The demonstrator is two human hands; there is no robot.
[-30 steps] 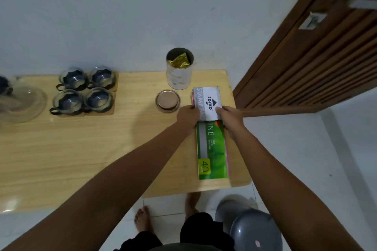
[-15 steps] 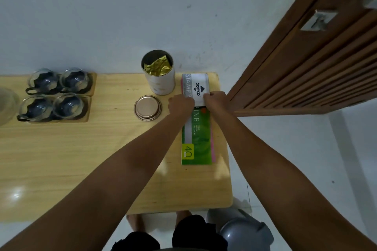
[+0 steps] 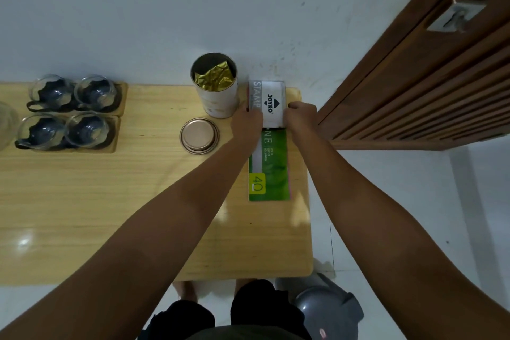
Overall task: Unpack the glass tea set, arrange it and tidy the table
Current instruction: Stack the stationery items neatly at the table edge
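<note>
A small white box (image 3: 271,103) lies on the far end of a long green book (image 3: 269,165) at the table's right side. My left hand (image 3: 247,123) grips the box's left side and my right hand (image 3: 300,116) grips its right side. Just left of it stands an open round tin (image 3: 216,91) with gold foil inside, and its metal lid (image 3: 199,136) lies flat in front. Several glass cups (image 3: 67,110) sit on wooden coasters at the far left.
The wooden table (image 3: 110,201) stands against a white wall. A clear glass vessel (image 3: 4,124) shows at the left edge. A brown wooden door (image 3: 414,77) stands open to the right. A grey bin (image 3: 328,309) sits on the floor by my feet.
Both hands have pushed the white box and green book away from me toward the wall, up beside the tin. The camera view has shifted right.
</note>
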